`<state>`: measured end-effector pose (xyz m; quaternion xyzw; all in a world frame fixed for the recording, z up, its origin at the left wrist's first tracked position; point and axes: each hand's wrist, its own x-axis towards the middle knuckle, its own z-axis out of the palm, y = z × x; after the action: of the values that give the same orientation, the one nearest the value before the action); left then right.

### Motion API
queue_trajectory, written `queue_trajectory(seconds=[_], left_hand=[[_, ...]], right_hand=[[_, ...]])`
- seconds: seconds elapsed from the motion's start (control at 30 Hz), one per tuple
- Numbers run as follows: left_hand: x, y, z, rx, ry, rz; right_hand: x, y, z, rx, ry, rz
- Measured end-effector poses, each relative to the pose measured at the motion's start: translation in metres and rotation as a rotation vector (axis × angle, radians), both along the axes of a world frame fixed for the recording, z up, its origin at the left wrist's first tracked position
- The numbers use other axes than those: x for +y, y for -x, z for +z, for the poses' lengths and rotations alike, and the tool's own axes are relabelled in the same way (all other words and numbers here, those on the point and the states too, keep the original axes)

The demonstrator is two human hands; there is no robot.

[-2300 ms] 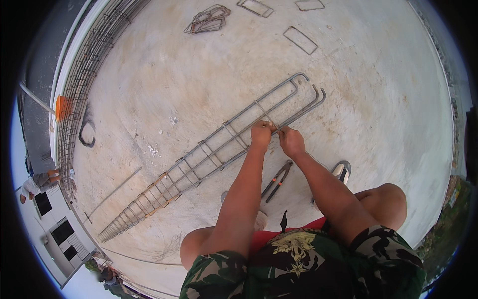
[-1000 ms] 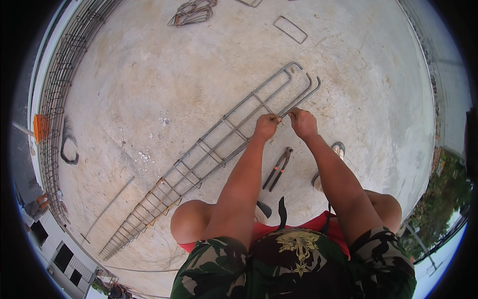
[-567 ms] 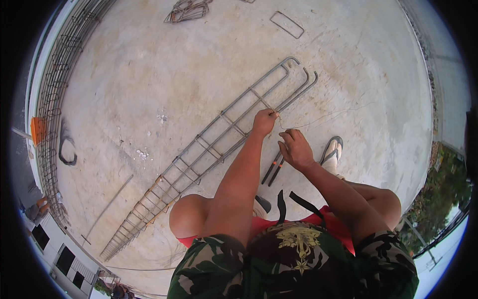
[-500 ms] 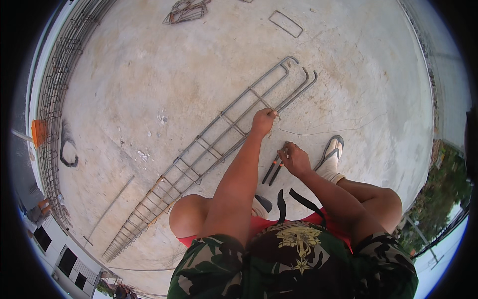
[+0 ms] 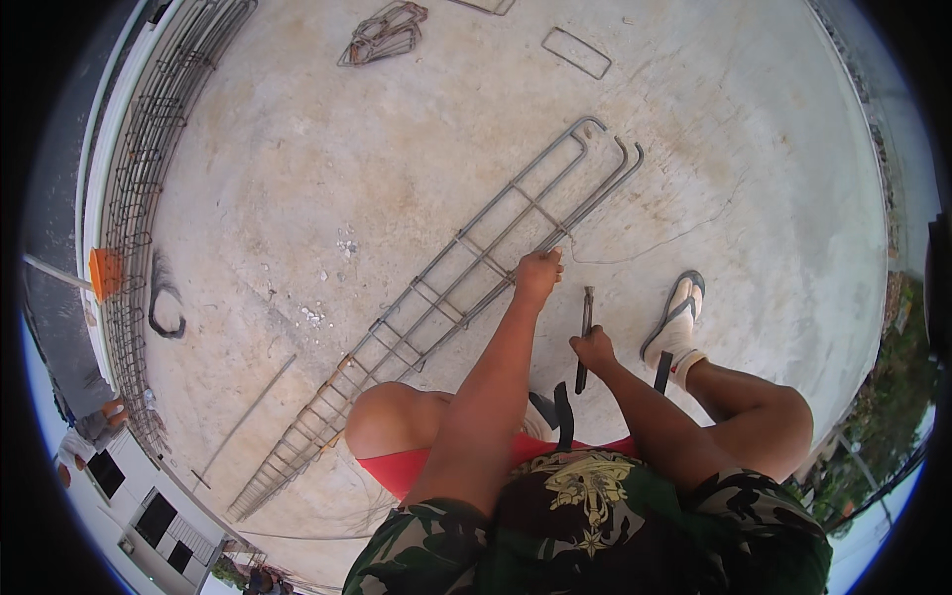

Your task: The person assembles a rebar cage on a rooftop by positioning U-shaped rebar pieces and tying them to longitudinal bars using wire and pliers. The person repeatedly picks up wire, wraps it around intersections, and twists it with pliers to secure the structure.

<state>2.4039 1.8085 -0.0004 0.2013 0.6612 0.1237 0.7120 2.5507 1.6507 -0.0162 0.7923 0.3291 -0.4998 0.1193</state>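
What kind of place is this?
Likely an outdoor construction site: a long rebar cage lies on a bare concrete slab, a pile of bent steel loops sits farther off, and the right hand grips pincers.

no legible text, numbers, or signs

Long, ladder-like grey steel-bar cage (image 5: pixel 461 235) diagonal on the pale concrete floor (image 5: pixel 754 139), hooked end to the far right. Person's bare left hand (image 5: pixel 538 274) at its near side; to the right, slender dark metal pincers (image 5: pixel 587 309) in the bare right hand (image 5: pixel 594 348). Beyond the cage, one rectangular brown steel stirrup (image 5: pixel 584 46); left of this, a tangled brown steel-stirrup heap (image 5: pixel 385 38).
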Motion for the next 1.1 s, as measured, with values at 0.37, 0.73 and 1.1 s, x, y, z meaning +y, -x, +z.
queue_trajectory(seconds=[0.37,0.73,1.1], left_hand=[[-0.025,-0.043,-0.022,-0.366,0.119,0.431],[-0.026,-0.056,-0.012,-0.304,0.036,0.332],[-0.027,-0.05,-0.011,-0.301,0.038,0.317]], right_hand=[[0.108,-0.048,0.224,0.341,0.041,0.053],[0.184,-0.016,0.152,-0.343,-0.042,0.839],[0.159,-0.005,0.139,-0.345,-0.012,0.79]])
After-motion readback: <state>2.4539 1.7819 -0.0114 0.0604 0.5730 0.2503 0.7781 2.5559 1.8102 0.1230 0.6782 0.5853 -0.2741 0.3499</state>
